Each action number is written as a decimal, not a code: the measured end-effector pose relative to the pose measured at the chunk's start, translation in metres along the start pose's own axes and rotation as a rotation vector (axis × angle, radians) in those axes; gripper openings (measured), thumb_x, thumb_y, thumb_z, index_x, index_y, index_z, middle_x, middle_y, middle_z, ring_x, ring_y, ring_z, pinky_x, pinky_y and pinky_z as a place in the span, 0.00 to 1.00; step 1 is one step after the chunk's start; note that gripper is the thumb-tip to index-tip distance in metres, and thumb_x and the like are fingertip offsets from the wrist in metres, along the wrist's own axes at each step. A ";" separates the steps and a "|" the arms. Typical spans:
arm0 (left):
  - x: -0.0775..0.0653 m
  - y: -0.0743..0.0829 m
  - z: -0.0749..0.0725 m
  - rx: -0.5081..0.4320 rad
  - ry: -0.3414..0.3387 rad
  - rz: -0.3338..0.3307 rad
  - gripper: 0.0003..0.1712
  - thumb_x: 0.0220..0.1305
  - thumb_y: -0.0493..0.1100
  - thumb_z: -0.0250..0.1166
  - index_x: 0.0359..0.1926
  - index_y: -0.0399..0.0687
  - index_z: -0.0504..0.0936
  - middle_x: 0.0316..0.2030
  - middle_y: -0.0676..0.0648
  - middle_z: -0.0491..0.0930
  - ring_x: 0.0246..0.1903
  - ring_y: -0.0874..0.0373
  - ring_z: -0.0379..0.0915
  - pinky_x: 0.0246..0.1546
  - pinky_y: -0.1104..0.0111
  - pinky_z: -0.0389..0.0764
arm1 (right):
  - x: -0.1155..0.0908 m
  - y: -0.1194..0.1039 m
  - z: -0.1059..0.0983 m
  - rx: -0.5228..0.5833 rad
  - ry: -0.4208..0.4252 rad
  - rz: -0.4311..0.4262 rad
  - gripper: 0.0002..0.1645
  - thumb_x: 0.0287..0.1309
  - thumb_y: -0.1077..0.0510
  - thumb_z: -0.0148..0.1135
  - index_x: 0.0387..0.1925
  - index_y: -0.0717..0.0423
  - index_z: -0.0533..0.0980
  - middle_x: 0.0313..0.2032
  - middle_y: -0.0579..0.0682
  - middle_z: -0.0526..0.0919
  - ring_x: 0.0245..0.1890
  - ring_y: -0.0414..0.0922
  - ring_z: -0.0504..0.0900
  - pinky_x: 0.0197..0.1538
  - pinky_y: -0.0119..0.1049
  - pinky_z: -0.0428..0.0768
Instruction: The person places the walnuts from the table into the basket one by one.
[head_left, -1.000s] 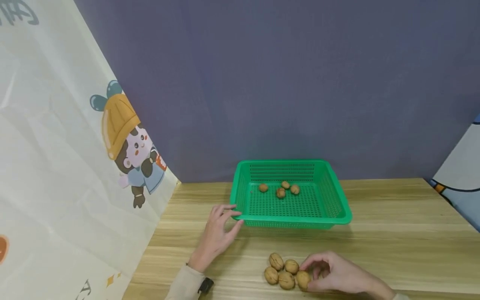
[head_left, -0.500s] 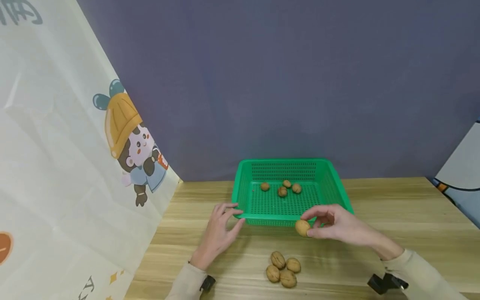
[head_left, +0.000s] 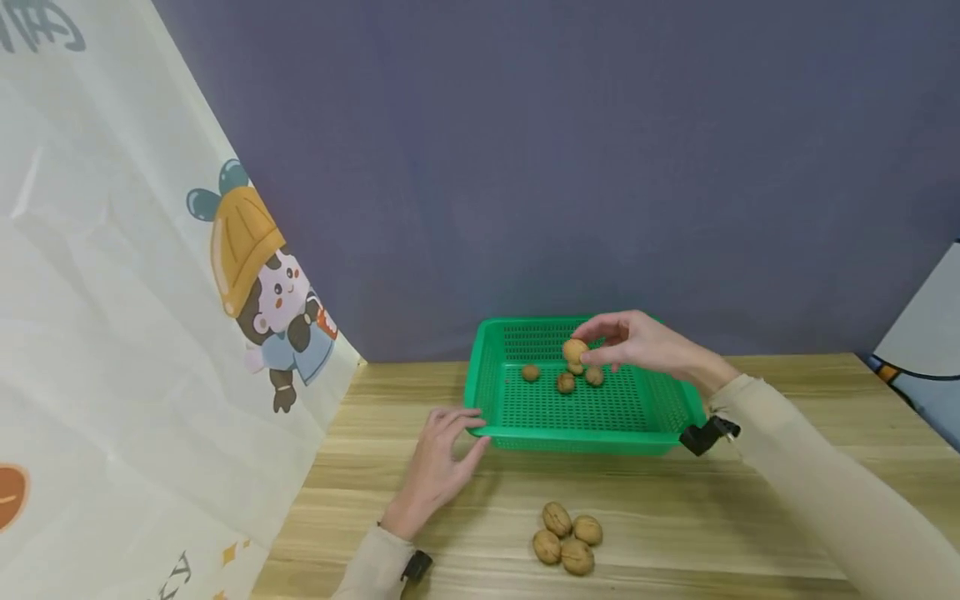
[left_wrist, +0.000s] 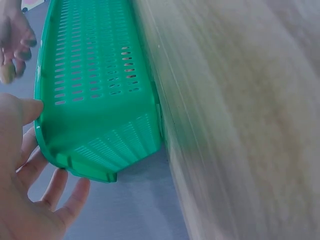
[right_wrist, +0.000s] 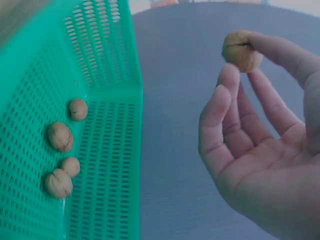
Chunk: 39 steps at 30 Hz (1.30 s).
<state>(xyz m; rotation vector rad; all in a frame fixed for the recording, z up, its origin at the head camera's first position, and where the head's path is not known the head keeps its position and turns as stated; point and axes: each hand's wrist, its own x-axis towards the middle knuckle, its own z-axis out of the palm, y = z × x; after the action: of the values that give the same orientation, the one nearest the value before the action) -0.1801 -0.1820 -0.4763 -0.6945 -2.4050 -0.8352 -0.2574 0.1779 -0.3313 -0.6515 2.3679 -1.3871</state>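
My right hand [head_left: 637, 340] pinches a brown walnut [head_left: 575, 351] between thumb and fingertips, up over the green plastic basket [head_left: 585, 442]. The right wrist view shows the held walnut [right_wrist: 242, 51] at the fingertips. Several walnuts [head_left: 531, 372] lie on the basket floor, towards its back. My left hand [head_left: 435, 467] holds the basket's near left corner, the rim between thumb and fingers. In the left wrist view its thumb [left_wrist: 31, 110] lies at the rim, the other fingers spread along the corner. Several more walnuts [head_left: 577, 557] sit grouped on the table in front of the basket.
The wooden table [head_left: 772, 417] reaches back to a dark blue-grey backdrop [head_left: 600, 167]. A white sheet with a cartoon figure [head_left: 273, 292] hangs at the left. Small dark devices [head_left: 708, 435] are strapped to the wrists.
The right hand has taken a walnut from the group on the table and carried it up and away over the basket. My left hand has stayed at the basket's corner.
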 end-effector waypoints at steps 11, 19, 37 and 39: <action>0.000 0.002 -0.002 0.043 -0.049 -0.016 0.13 0.71 0.46 0.72 0.52 0.49 0.87 0.56 0.47 0.87 0.60 0.50 0.76 0.63 0.52 0.81 | 0.056 0.047 -0.020 -0.037 0.044 0.068 0.32 0.70 0.42 0.69 0.69 0.51 0.77 0.68 0.58 0.80 0.52 0.51 0.84 0.50 0.46 0.87; 0.001 0.003 -0.002 0.034 -0.048 -0.003 0.12 0.71 0.45 0.72 0.51 0.48 0.87 0.55 0.46 0.87 0.59 0.49 0.75 0.62 0.53 0.81 | 0.070 0.088 -0.016 0.050 0.085 0.152 0.36 0.71 0.41 0.68 0.72 0.53 0.74 0.70 0.60 0.78 0.61 0.61 0.80 0.60 0.58 0.84; 0.000 0.000 0.000 0.050 -0.025 0.007 0.11 0.71 0.46 0.73 0.51 0.49 0.88 0.54 0.47 0.87 0.60 0.50 0.75 0.62 0.52 0.82 | 0.081 0.111 0.008 -0.003 0.075 0.251 0.34 0.72 0.47 0.68 0.72 0.56 0.73 0.68 0.61 0.80 0.66 0.59 0.79 0.59 0.56 0.84; 0.001 0.000 0.000 0.048 -0.026 0.004 0.11 0.71 0.46 0.72 0.51 0.49 0.88 0.54 0.46 0.87 0.60 0.49 0.75 0.62 0.52 0.81 | 0.081 0.112 0.009 -0.012 0.068 0.253 0.33 0.72 0.48 0.68 0.72 0.57 0.73 0.68 0.62 0.80 0.67 0.60 0.78 0.60 0.56 0.84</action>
<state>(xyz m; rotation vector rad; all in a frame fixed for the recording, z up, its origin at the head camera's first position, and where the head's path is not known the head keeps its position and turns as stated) -0.1806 -0.1820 -0.4758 -0.6960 -2.4379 -0.7681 -0.3468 0.1755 -0.4370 -0.2983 2.4133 -1.3037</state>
